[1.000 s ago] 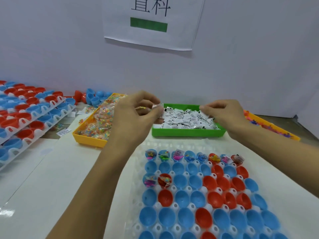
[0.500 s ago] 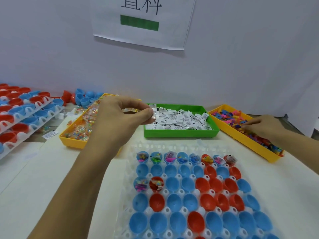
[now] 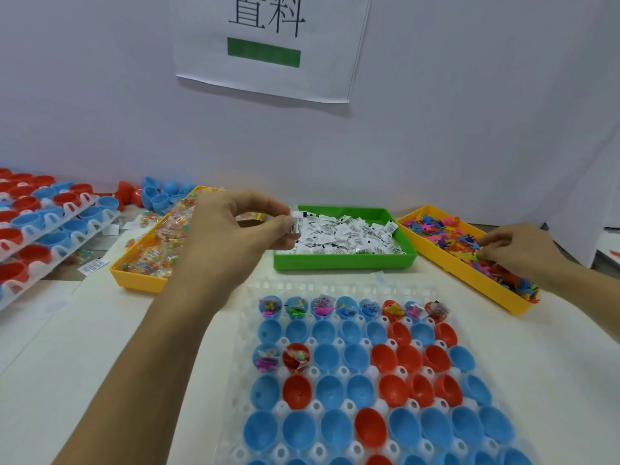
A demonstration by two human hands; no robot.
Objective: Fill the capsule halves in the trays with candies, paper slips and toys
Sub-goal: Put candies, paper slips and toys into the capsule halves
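One white capsule tray (image 3: 255, 391) is lying at the bench's (image 3: 100, 380) front edge, holding blue and red capsule halves (image 3: 335, 427); ten are showing contents. Three bins are sitting behind it: candies (image 3: 151, 250), paper slips (image 3: 349, 234), toys (image 3: 449, 239). The left hand (image 3: 231, 236) is pinching one slip (image 3: 295, 223) over the green bin's left edge. The right hand (image 3: 516, 253) is reaching curled fingers into the toys; its grasp is hidden. A printed sheet (image 3: 268, 45) is hanging on the wall.

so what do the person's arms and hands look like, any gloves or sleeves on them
Both are bare. The left hand and the right hand wear no gloves, and no rings, watch or bracelet show on either. Both forearms are uncovered as far as the frame edge, so no sleeve is in view. The fingers have short, unpainted nails where they can be seen.
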